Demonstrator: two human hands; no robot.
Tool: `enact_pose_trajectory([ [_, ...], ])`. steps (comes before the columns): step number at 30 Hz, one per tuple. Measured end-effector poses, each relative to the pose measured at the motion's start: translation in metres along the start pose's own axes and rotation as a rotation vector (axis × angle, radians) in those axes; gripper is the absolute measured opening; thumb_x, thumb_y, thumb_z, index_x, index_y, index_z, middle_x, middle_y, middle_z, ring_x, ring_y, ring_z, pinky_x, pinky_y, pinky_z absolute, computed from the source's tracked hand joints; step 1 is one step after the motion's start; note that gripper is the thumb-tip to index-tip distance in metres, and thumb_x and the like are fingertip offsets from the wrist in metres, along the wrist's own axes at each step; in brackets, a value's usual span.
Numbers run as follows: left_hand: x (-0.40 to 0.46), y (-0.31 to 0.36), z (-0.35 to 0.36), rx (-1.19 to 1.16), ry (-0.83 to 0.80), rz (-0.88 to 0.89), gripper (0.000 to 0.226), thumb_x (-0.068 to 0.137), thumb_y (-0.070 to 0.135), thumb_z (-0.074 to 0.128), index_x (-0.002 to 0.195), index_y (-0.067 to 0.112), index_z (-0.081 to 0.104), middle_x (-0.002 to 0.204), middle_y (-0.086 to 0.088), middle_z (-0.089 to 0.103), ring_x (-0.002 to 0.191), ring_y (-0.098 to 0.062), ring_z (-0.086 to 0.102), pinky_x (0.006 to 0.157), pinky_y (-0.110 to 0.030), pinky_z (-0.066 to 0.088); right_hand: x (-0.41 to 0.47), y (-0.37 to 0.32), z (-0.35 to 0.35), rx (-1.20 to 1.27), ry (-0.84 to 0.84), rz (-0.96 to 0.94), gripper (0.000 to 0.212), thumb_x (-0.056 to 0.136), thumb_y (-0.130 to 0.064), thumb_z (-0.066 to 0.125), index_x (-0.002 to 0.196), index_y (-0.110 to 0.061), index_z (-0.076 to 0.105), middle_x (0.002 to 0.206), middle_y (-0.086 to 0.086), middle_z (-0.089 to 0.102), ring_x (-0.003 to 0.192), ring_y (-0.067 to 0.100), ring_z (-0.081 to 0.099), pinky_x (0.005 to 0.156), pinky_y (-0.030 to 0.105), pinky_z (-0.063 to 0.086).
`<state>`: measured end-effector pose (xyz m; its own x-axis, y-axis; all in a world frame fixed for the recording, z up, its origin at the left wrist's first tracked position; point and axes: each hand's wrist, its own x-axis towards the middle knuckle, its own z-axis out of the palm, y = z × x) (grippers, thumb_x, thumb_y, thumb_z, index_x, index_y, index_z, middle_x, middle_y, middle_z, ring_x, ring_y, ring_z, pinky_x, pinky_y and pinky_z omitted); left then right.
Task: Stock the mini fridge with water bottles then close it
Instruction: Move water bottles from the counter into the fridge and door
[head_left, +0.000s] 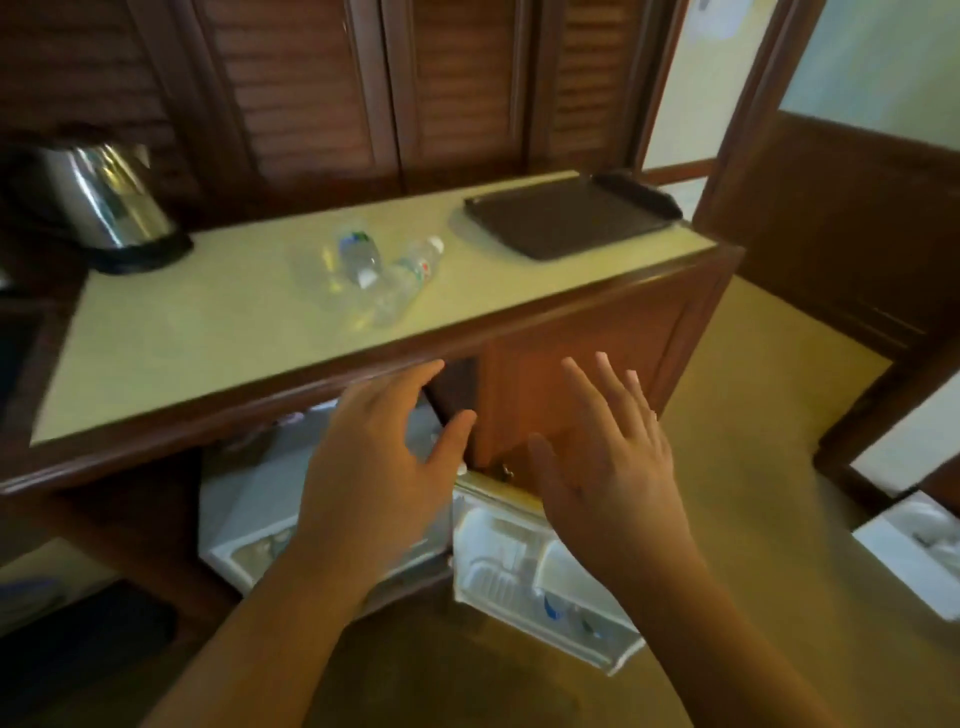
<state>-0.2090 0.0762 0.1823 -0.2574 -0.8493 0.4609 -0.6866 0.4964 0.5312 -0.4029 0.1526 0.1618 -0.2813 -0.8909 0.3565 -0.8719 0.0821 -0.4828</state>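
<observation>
The mini fridge (244, 525) is sitting inside the wooden cabinet (582, 358) under the counter, and its white door (540, 577) is hanging open toward the floor side, with the moulded door shelves facing up. Something with a blue cap is lying in the lowest door shelf, but it is too blurred to name with certainty. The fridge cavity itself is mostly hiding behind the person's left arm, so its contents are not showing. Two clear plastic water bottles (387, 270) are lying on their sides on the cream countertop (171, 332), touching each other, each with a white cap and a small coloured label; they are looking see-through and slightly smeared by motion. A dark tray (569, 218) is resting near the counter's right end, holding nothing visible, and a steel kettle (106, 200) is standing on its black base at the left end. The left hand (379, 462) is hovering just below the counter edge with fingers straight and spread, gripping nothing. The right hand (608, 457) is hovering in front of the cabinet door, fingers likewise splayed and holding nothing.
</observation>
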Motion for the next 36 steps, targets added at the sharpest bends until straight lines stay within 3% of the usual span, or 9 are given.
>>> enact_pose_trajectory([
  [5, 0.052, 0.002, -0.091, 0.075, 0.022, -0.067, 0.059, 0.090, 0.050, 0.070, 0.143, 0.026, 0.056, 0.131, 0.003, 0.064, 0.118, -0.017, 0.056, 0.092, -0.029, 0.047, 0.075, -0.075, -0.052, 0.083, -0.154, -0.069, 0.065, 0.100, -0.053, 0.049, 0.158, -0.040, 0.022, 0.169, -0.009, 0.019, 0.157, 0.021, 0.013, 0.125, 0.052, 0.024],
  [10, 0.083, -0.043, -0.109, 0.130, 0.001, -0.165, 0.055, 0.091, 0.057, 0.063, 0.141, 0.035, 0.054, 0.132, 0.011, 0.063, 0.118, -0.015, 0.056, 0.091, -0.031, 0.049, 0.131, -0.113, -0.018, 0.029, -0.189, -0.169, 0.057, 0.099, -0.050, 0.054, 0.152, -0.036, 0.038, 0.157, -0.006, 0.040, 0.146, 0.021, 0.034, 0.116, 0.042, 0.039],
  [14, 0.118, -0.092, -0.088, 0.100, -0.047, -0.248, 0.050, 0.090, 0.059, 0.064, 0.135, 0.038, 0.058, 0.126, 0.013, 0.066, 0.116, -0.012, 0.058, 0.092, -0.030, 0.051, 0.188, -0.128, 0.032, 0.070, -0.263, -0.015, 0.052, 0.098, -0.052, 0.055, 0.145, -0.033, 0.045, 0.138, -0.003, 0.054, 0.127, 0.022, 0.049, 0.098, 0.039, 0.049],
  [18, 0.182, -0.142, -0.059, 0.036, -0.105, -0.261, 0.045, 0.089, 0.058, 0.065, 0.130, 0.039, 0.059, 0.120, 0.013, 0.068, 0.112, -0.012, 0.062, 0.092, -0.036, 0.055, 0.270, -0.120, 0.086, 0.056, -0.284, 0.158, 0.054, 0.096, -0.055, 0.056, 0.141, -0.028, 0.048, 0.131, 0.004, 0.062, 0.119, 0.027, 0.059, 0.093, 0.039, 0.050],
  [21, 0.230, -0.175, -0.031, 0.125, -0.169, -0.126, 0.043, 0.092, 0.039, 0.067, 0.134, 0.038, 0.058, 0.123, 0.008, 0.066, 0.113, -0.016, 0.058, 0.091, -0.037, 0.054, 0.336, -0.107, 0.125, 0.026, -0.304, 0.316, 0.059, 0.095, -0.057, 0.054, 0.140, -0.019, 0.047, 0.120, 0.008, 0.068, 0.109, 0.029, 0.065, 0.085, 0.038, 0.051],
  [25, 0.274, -0.206, 0.001, 0.274, -0.293, 0.156, 0.056, 0.086, 0.018, 0.074, 0.136, 0.039, 0.062, 0.144, 0.004, 0.053, 0.131, -0.024, 0.045, 0.098, -0.042, 0.052, 0.400, -0.093, 0.165, -0.056, -0.340, 0.470, 0.059, 0.097, -0.053, 0.054, 0.132, -0.006, 0.045, 0.123, 0.015, 0.065, 0.112, 0.035, 0.063, 0.087, 0.039, 0.052],
  [29, 0.305, -0.225, 0.022, 0.334, -0.411, 0.415, 0.049, 0.081, 0.018, 0.079, 0.123, 0.043, 0.069, 0.163, 0.002, 0.037, 0.147, -0.027, 0.031, 0.110, -0.048, 0.039, 0.433, -0.084, 0.190, -0.073, -0.406, 0.606, 0.067, 0.091, -0.057, 0.060, 0.128, -0.001, 0.052, 0.112, 0.013, 0.070, 0.101, 0.034, 0.070, 0.084, 0.042, 0.060],
  [33, 0.322, -0.236, 0.041, 0.313, -0.448, 0.565, 0.043, 0.080, 0.014, 0.078, 0.113, 0.040, 0.070, 0.158, 0.002, 0.045, 0.146, -0.026, 0.038, 0.113, -0.047, 0.037, 0.441, -0.080, 0.199, 0.043, -0.475, 0.716, 0.035, 0.092, -0.037, 0.064, 0.088, -0.002, 0.066, 0.083, 0.015, 0.073, 0.075, 0.036, 0.076, 0.075, 0.050, 0.064],
  [36, 0.328, -0.239, 0.049, 0.286, -0.443, 0.589, 0.032, 0.079, 0.017, 0.081, 0.105, 0.036, 0.076, 0.150, 0.000, 0.057, 0.142, -0.029, 0.048, 0.113, -0.047, 0.039, 0.437, -0.075, 0.190, 0.184, -0.397, 0.778, 0.027, 0.091, -0.025, 0.067, 0.092, 0.002, 0.066, 0.086, 0.019, 0.073, 0.073, 0.037, 0.076, 0.074, 0.054, 0.064],
])
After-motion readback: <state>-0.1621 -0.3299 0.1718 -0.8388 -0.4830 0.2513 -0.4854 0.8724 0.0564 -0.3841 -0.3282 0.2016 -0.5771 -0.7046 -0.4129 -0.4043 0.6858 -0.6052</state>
